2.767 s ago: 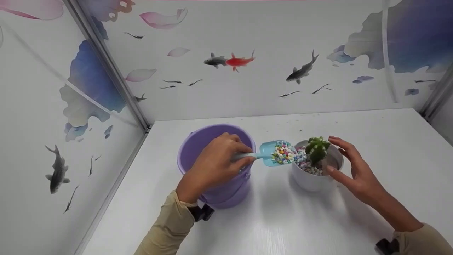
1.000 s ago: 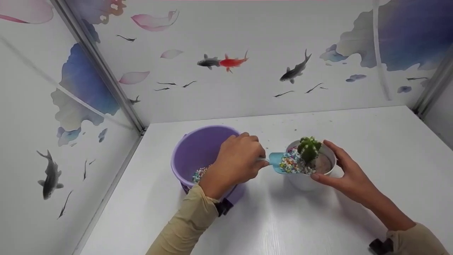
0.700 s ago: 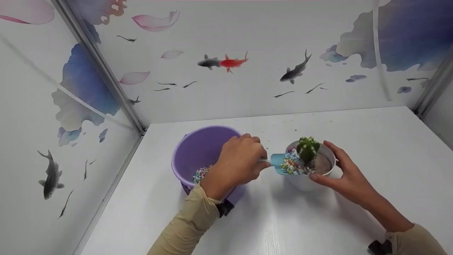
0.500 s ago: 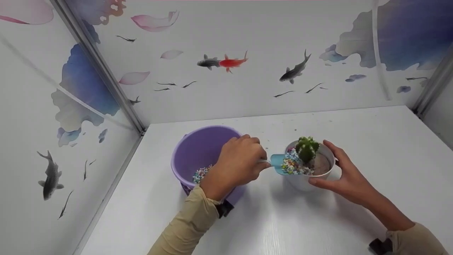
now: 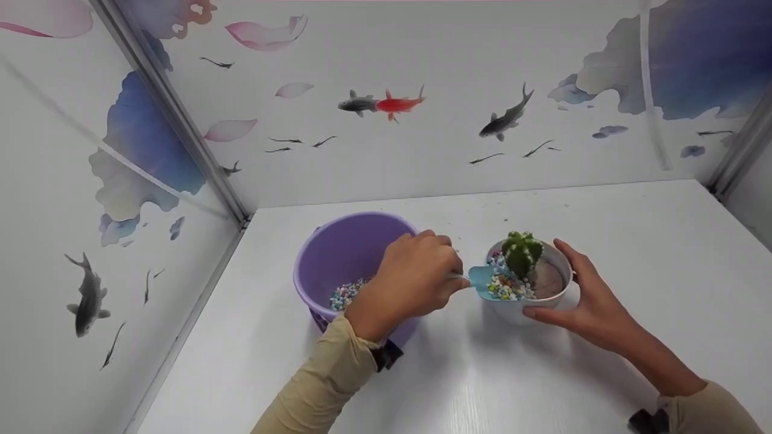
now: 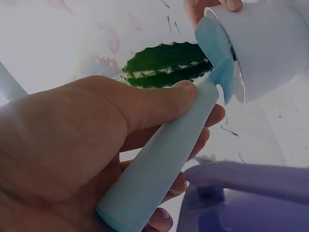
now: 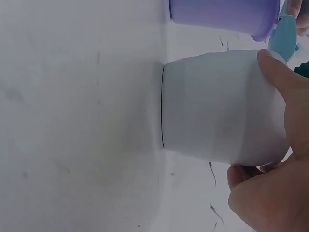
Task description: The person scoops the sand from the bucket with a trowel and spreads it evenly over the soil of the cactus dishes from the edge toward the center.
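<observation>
My left hand (image 5: 410, 277) grips the pale blue handle of a small scoop (image 6: 161, 154), thumb along its top. The scoop's blade lies over the near left rim of a white flowerpot (image 7: 212, 106), tipped toward the inside. Colourful pebbles (image 5: 508, 286) spill from the blade into the pot's left part, at the foot of a green cactus (image 5: 522, 253). Bare brownish soil shows in the pot's right part. My right hand (image 5: 594, 304) holds the pot from the right, thumb at the near side and fingers round the far side.
A purple bucket (image 5: 313, 250) with more colourful pebbles inside stands left of the pot, partly under my left forearm. Small specks lie on the white table (image 5: 639, 241) behind the pot. White panels with painted fish enclose the back and left.
My left hand has brought the scoop rightward from beside the bucket to the pot and tipped it, moving pebbles inward. My right hand has closed in on the pot, its thumb now lower on the near side.
</observation>
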